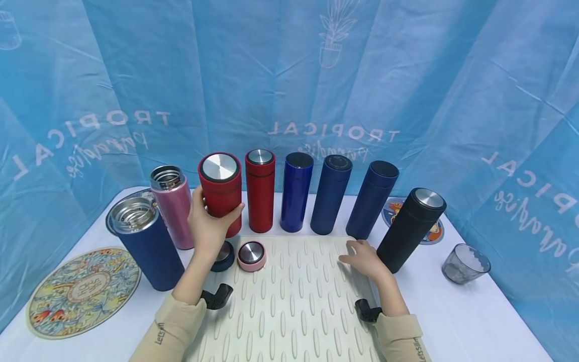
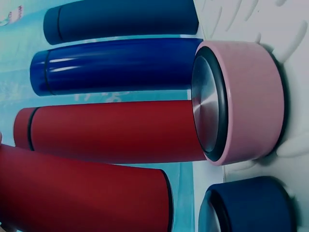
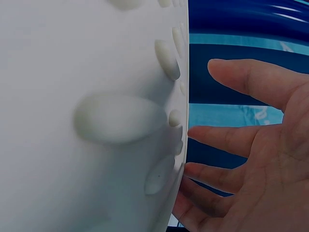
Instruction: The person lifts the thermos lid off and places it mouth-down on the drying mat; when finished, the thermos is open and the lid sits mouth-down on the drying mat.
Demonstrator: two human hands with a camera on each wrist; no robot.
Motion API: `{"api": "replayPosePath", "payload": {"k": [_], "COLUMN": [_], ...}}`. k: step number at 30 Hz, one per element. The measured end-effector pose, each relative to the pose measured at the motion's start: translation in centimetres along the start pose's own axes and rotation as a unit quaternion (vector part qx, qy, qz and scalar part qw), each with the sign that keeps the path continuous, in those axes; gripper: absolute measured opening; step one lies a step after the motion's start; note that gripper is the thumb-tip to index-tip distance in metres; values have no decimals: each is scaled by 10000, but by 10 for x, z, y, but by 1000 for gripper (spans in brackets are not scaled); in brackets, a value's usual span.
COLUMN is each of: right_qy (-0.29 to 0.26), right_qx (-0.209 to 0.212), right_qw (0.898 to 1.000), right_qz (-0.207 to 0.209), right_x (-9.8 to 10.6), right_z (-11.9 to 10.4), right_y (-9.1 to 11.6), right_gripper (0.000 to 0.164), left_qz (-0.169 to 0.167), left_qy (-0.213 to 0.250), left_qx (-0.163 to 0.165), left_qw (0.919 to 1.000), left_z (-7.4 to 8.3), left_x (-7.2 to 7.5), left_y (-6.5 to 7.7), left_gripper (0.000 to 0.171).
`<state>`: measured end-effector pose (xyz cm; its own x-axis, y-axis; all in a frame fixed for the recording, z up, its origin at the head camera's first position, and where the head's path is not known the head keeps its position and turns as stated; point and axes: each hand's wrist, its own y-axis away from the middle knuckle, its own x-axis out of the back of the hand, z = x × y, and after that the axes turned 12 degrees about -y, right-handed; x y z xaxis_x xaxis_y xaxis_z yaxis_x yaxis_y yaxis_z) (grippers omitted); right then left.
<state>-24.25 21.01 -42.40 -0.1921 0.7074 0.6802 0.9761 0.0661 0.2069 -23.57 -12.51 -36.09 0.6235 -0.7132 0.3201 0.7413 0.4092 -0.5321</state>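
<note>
My left hand (image 1: 209, 221) grips a wide red thermos (image 1: 221, 197) with a steel-topped lid, thumb across its front. In the left wrist view, blue cloth shows between the base of this thermos (image 2: 96, 193) and the white surface. Below that hand lie two loose lids on the mat, one pink (image 1: 251, 256) and one dark blue (image 1: 222, 257). My right hand (image 1: 365, 259) holds nothing; its fingers are spread, with fingertips at the edge of the cream mat (image 3: 111, 183). It is nearest to a black thermos (image 1: 410, 229) and a navy one (image 1: 372, 201).
A slim red thermos (image 1: 261, 191), a shiny blue one (image 1: 296, 193) and another navy one (image 1: 331, 196) stand in the back row. Lidless pink (image 1: 173, 211) and blue (image 1: 147, 246) bottles stand left, near a patterned round mat (image 1: 86, 291). A glass (image 1: 466, 264) sits far right.
</note>
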Motion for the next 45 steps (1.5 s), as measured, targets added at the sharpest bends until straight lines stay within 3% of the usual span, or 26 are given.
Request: {"api": "replayPosePath", "payload": {"k": [5,13,19,26,33,36,40,45], "right_qy": [-67,-146,-153,-325,-1005,-1617,-2546,-3320], "right_qx": [-50,-96,-118,-120,618,977,1265,1388], "right_qw": [10000,9998,9998,9994,9923,9812,9584,9329], "right_qz": [37,12,4,47,385,385,265,-164], "right_x": [-1,-1,-1,1,8,10,10,8], "right_z": [0,0,1,-1,-20,-33,-48,-63], "right_y": [-1,-2,-1,-2,5,13,24,34], "right_gripper": [60,61,61,63,61,59,58,51], "left_qz": [-149,-447,-187,199,136,99,41,0], "left_qy": [-174,-1009,-1463,-1974,-2618,-2853,-3039,-3143], "left_qx": [-307,-729,-1575,-2610,-3318,-3552,-3847,-4120], "left_qw": [9993,9912,9764,9447,9062,8901,8716,8553], "left_z": [2,7,6,5,7,6,7,7], "left_x": [7,12,10,7,5,4,1,-3], "left_y": [8,20,27,29,33,35,38,41], "left_gripper": [72,75,76,77,82,83,82,83]}}
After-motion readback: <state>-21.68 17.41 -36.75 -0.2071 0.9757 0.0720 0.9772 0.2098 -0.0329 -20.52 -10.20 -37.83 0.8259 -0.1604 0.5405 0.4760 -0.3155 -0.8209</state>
